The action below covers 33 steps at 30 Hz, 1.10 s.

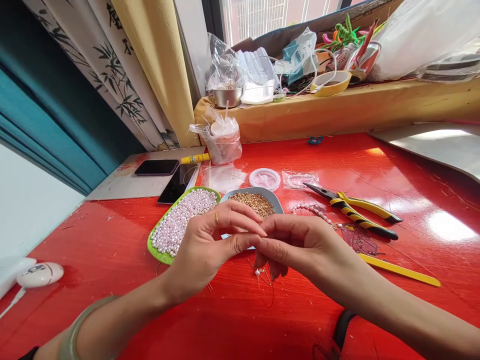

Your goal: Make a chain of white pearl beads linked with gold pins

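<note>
My left hand [215, 237] and my right hand [300, 242] meet over the red table, thumbs and forefingers pinched tip to tip. Thin beading wire [272, 292] hangs in a loop below the fingers, with a white pearl bead [258, 272] and small gold beads on it. What lies right between the fingertips is too small to make out. Just behind the hands, a grey dish [279, 204] holds gold beads [258, 201]. A green tray [152, 246] full of pinkish-white pearl beads [183, 217] sits left of it.
Yellow-black long-nose pliers [352, 210], a beaded strand [313, 209] and a yellow stick [401, 270] lie to the right. A black tool handle [342, 327] is near the front. Behind stand a bagged cup [225, 137] and a clear spool [264, 179]; a phone [156, 167] lies left.
</note>
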Each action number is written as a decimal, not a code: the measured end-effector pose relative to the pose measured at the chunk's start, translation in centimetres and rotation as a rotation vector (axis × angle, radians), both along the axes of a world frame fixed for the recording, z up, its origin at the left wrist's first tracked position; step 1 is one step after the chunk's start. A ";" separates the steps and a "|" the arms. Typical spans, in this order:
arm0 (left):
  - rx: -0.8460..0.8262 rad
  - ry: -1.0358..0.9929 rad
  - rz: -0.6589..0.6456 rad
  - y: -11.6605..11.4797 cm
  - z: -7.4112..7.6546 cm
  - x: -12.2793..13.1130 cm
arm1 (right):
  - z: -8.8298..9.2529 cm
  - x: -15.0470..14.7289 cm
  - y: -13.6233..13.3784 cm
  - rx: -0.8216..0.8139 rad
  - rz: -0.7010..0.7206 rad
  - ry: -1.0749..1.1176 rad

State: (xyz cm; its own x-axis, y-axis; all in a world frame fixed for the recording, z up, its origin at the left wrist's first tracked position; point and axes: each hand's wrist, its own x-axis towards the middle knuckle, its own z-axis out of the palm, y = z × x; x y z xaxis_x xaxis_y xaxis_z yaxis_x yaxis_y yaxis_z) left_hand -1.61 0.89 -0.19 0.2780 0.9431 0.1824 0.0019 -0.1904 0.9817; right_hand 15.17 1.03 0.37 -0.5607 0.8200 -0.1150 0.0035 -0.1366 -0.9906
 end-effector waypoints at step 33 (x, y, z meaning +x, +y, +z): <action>-0.586 -0.209 -0.168 -0.2 -0.3 0.6 | 0.1 0.5 0.1 0.524 -0.231 -0.202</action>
State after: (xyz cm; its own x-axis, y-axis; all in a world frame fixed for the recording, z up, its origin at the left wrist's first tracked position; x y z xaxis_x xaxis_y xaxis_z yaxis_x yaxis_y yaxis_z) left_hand -0.96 0.66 -0.46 0.4451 0.8495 -0.2833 -0.1839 0.3963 0.8995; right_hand 15.66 1.09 0.46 -0.3705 0.8940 0.2519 0.2265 0.3499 -0.9090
